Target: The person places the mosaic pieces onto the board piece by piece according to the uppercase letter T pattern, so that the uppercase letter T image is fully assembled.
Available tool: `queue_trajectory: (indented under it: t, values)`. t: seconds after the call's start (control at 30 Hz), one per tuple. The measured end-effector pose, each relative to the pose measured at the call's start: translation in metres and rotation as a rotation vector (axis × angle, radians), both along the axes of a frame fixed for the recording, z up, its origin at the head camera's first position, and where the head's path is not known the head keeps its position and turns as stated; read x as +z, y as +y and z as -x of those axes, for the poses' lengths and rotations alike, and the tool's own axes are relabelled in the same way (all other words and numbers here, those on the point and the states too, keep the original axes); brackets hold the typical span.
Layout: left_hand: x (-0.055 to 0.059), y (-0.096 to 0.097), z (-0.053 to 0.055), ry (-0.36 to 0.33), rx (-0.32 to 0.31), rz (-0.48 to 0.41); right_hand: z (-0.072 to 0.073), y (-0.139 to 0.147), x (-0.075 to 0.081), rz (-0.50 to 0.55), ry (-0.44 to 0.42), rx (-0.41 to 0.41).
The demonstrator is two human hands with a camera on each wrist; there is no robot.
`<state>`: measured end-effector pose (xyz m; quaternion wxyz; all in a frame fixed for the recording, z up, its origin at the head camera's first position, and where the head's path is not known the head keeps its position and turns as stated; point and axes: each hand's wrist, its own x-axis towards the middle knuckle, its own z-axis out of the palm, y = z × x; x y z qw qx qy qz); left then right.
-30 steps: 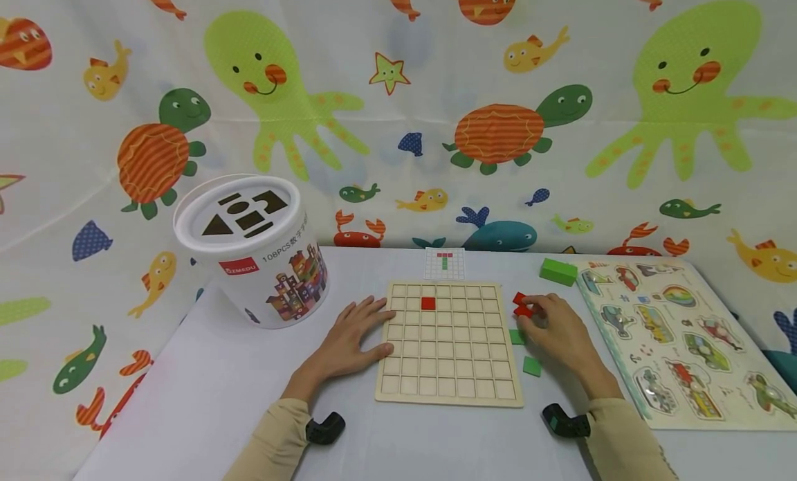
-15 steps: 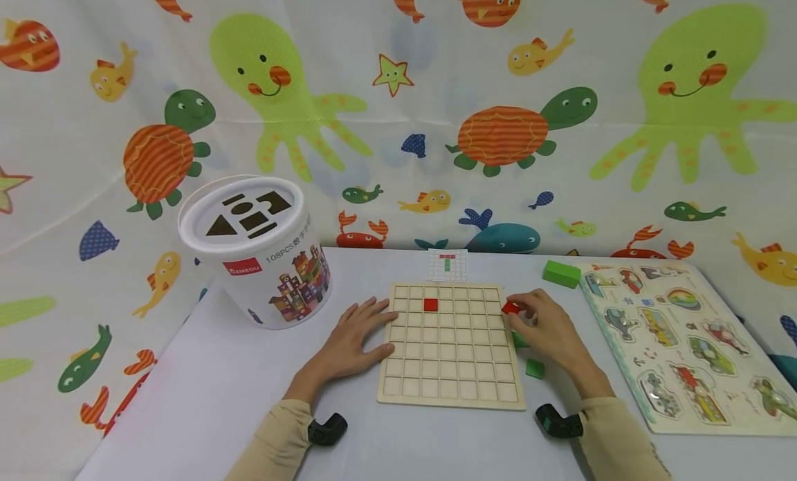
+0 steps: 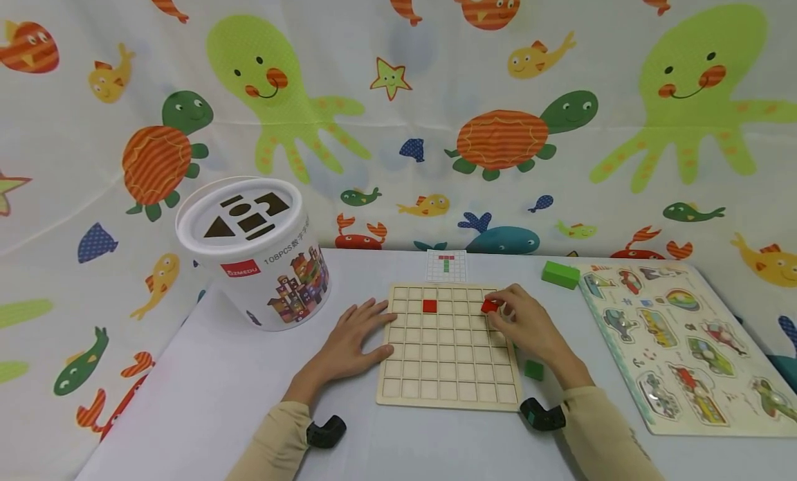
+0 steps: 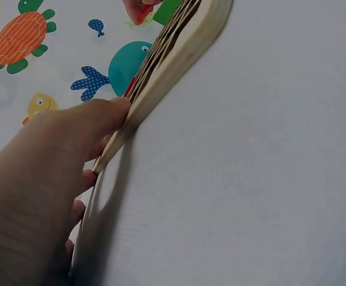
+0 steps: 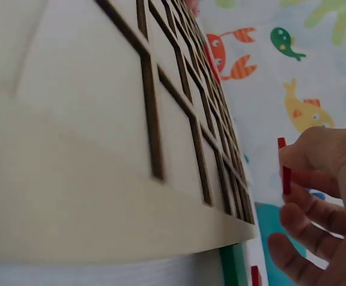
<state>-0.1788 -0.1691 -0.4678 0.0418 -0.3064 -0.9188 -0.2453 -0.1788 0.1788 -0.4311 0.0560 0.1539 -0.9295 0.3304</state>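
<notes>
A wooden grid board [image 3: 447, 370] lies flat on the table. One red square tile [image 3: 429, 306] sits in a cell of its second row. My left hand [image 3: 355, 339] rests at the board's left edge, fingers spread; in the left wrist view its thumb [image 4: 110, 114] touches the rim. Above the upper right cells, my right hand [image 3: 529, 325] pinches another red square tile [image 3: 489, 306] between thumb and fingertips. The right wrist view shows this tile [image 5: 286, 179] edge-on. A green square tile [image 3: 533, 369] lies right of the board; another red piece [image 5: 256, 277] shows beyond the board.
Behind the board lies a small card [image 3: 446, 266] with a red and green T on a grid. A white bucket [image 3: 255, 259] with a shape-sorter lid stands at left. At right are a green block [image 3: 560, 274] and a picture puzzle board [image 3: 679, 349].
My right hand has picked up a red tile from beside the board and carried it left, over the board's right-hand cells. The left hand has stayed at the left edge.
</notes>
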Motion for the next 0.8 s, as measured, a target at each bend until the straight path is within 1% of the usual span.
queue_trajectory:
  t: [0.1, 0.23, 0.33, 0.53, 0.67, 0.8]
  values:
    - [0.002, 0.0, -0.001, -0.006, 0.0, -0.001, 0.001, -0.005, 0.002, -0.011, -0.019, 0.012]
    - [0.002, 0.0, -0.001, -0.004, 0.0, 0.009, 0.003, -0.009, 0.003, -0.02, -0.016, 0.03]
    - [0.002, 0.0, -0.001, -0.004, -0.006, 0.009, 0.006, -0.012, 0.002, -0.02, -0.021, 0.042]
    - [0.001, 0.0, -0.001, 0.006, -0.039, 0.029, 0.012, -0.019, -0.002, -0.025, -0.067, 0.066]
    - [0.001, -0.001, -0.002, 0.017, -0.057, 0.036, 0.014, -0.024, -0.001, -0.026, -0.074, 0.089]
    - [0.002, -0.001, -0.002, 0.036, -0.068, 0.038, 0.017, -0.03, 0.0, -0.048, -0.075, 0.1]
